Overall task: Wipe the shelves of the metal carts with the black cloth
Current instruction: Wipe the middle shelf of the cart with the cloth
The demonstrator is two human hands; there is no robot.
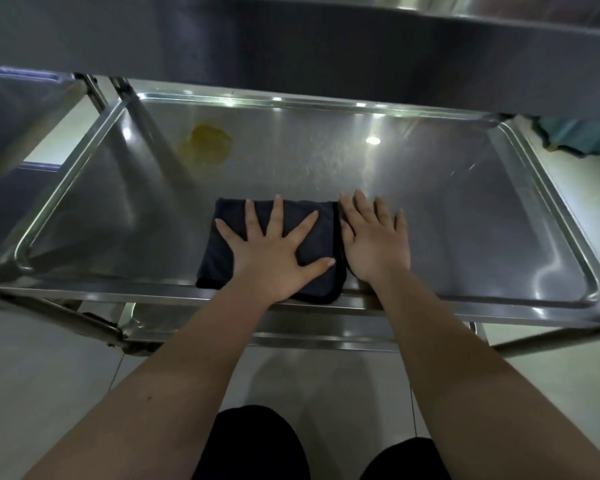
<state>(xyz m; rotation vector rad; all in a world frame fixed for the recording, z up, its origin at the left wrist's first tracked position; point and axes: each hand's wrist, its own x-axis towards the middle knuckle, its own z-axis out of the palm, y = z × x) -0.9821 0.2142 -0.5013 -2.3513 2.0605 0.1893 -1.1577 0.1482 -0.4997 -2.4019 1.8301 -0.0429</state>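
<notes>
Nearest, below the wrists: dark-clad knees (250,445) over pale floor tiles (49,375), apparently crouched to reach this low tier. Left hand (271,258) laid flat on the folded black cloth (321,237), fingers straight and fanned wide, probably to spread pressure for a sweep. Right hand (374,240) flat on the bare shelf (465,220), just beside the cloth's right hem, fingers straight and loosely together, seemingly bracing. Cloth close to the near rim, far hem just past the left fingertips. Beyond and left of those fingertips, a yellow stain (207,143), not yet wiped. Above the fingers, upper shelf (291,39) overhanging, limiting headroom. Further left, a corner post (125,88) and neighbouring cart (21,109); far right, something teal (579,140).
</notes>
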